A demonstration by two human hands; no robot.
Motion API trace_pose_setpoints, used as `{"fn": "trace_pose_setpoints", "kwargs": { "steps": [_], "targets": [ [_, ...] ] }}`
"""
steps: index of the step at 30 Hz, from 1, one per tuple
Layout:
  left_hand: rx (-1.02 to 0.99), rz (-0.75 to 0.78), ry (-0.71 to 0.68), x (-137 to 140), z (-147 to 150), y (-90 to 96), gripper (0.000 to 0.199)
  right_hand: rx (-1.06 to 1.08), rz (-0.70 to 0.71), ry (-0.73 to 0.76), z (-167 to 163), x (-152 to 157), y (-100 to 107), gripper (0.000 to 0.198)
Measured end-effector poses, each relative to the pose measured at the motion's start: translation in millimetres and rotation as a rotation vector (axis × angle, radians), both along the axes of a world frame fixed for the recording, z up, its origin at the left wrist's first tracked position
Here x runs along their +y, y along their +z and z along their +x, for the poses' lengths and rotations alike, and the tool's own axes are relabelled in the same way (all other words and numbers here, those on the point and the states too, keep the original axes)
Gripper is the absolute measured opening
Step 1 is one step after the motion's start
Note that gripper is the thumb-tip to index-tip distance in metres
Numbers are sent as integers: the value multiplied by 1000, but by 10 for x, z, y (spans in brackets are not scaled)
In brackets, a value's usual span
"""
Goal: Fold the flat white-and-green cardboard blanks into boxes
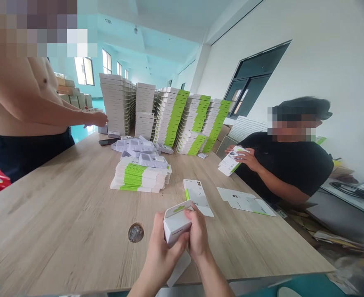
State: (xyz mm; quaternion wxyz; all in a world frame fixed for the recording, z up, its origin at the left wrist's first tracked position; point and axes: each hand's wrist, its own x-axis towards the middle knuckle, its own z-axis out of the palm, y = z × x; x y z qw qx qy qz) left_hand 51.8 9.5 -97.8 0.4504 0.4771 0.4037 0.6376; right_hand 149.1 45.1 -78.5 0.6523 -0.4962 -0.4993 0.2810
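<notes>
Near the table's front edge, a small white carton [177, 227] with a hang tab and a green mark is held between both hands. My left hand [163, 247] wraps its left side, thumb along the lower front. On the right side, my right hand [197, 229] grips it with the thumb pressed on the top by the tab. A white flap hangs below the hands. Just beyond lies a flat white carton [200, 198] with a green edge. Farther left is a pile of flattened cartons [138, 177] with green bands, topped by several pale plastic trays [141, 146].
Tall stacks of white and green boxes [172, 115] line the table's far end. A co-worker in black [283, 165] holds a carton at right, beside an unfolded blank [246, 202]. Another person [30, 95] stands at left. A round hole [135, 232] is in the tabletop.
</notes>
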Motion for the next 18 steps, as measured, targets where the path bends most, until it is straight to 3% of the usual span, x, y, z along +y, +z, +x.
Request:
{"fn": "trace_pose_setpoints", "kwargs": {
  "steps": [3, 6, 8, 12, 18],
  "targets": [
    [111, -20, -53, -12, -22, -161, 35, -129, 130, -70, 52, -52, -17, 13],
    [158, -100, -30, -45, 46, -246, 26, -505, 508, -168, 107, -187, -41, 23],
    [220, -124, 50, -79, 108, -256, 24, -752, 667, -116, 150, -267, -27, 22],
    [329, -121, 141, -120, 165, -252, 21, -938, 739, -58, 221, -314, 40, 23],
    [345, -95, 149, -131, 136, -261, 22, -1036, 821, -60, 218, -319, 79, 34]
  ]
}}
